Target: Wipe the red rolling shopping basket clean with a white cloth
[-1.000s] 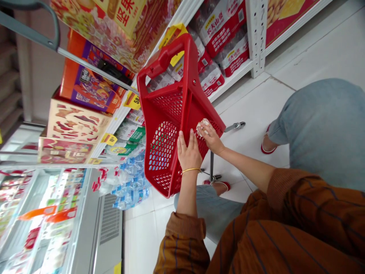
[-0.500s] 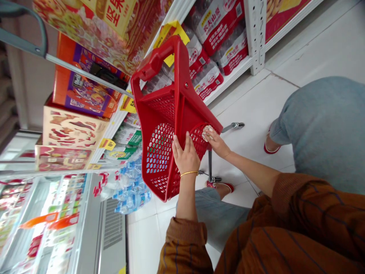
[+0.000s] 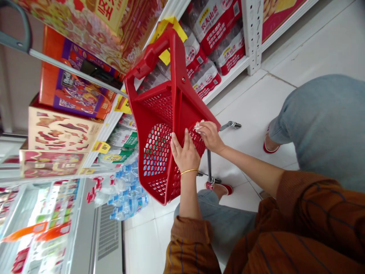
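Note:
A red plastic shopping basket on a wheeled frame is tipped on its side in front of me. My left hand lies flat on the perforated side wall, fingers stretched out, a gold bangle on the wrist. Closed on a small white cloth, my right hand presses it against the basket's solid outer wall near the corner. The basket's red handle points up toward the shelves.
Store shelves with gift boxes and shrink-wrapped bottle packs stand behind the basket. A glass-topped freezer is at lower left. The basket's grey pull handle sticks out at upper left. My knees in light jeans rest over white floor tiles.
The view drifted left and the basket shifted with it. My right hand with the cloth slid a short way along the basket wall. My left hand kept its place.

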`<state>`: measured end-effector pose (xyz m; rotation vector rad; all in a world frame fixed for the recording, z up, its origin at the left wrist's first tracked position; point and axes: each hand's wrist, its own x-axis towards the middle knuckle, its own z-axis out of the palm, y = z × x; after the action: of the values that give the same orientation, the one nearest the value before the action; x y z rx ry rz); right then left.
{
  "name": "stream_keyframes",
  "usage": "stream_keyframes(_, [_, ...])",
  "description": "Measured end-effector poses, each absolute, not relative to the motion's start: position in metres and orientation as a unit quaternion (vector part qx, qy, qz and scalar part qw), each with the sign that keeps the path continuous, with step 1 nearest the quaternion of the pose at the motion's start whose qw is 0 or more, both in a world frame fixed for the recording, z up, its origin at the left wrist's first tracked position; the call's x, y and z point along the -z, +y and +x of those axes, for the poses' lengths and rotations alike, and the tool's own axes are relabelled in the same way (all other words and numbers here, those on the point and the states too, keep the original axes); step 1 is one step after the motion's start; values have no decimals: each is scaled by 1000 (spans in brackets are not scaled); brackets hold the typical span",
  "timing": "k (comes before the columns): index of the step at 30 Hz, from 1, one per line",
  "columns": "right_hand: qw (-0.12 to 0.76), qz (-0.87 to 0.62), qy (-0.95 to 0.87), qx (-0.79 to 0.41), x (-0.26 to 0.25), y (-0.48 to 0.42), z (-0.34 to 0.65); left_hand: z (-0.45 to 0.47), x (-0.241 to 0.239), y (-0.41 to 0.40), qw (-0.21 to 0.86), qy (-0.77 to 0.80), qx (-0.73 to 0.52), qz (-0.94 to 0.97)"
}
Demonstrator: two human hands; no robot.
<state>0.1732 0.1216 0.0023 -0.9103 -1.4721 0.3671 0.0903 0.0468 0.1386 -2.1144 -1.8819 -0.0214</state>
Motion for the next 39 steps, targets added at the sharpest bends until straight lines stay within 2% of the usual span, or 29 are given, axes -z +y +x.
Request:
stream_keyframes(4, [658, -422, -607, -140, -19, 129, 162, 89, -135, 51, 163, -653, 21, -739])
stream_keyframes(7, [643, -428, -618, -144, -20, 132, 153, 89, -135, 53, 162, -653, 27, -740])
stream_keyframes(17, [593, -329, -720, -148, 30, 137, 157, 90, -139, 51, 138, -652, 19, -745])
stream_keyframes(19, [605, -320, -715, -145, 36, 138, 160, 89, -139, 50, 137, -652, 17, -745])
stream_keyframes(24, [647, -378, -651, -119, 20, 131, 152, 88, -138, 49, 138, -658, 10, -740])
stream_keyframes(28, [611, -433, -645, -154, 7, 128, 140, 88, -134, 50, 133, -673, -1, -728])
stream_keyframes(34, [588, -433, -650, -211, 21, 128, 138, 86, -125, 48, 128, -654, -28, -745])
stream_keyframes(39, [597, -462, -629, -183, 38, 126, 141, 85, -121, 46, 136, -649, -47, -747])
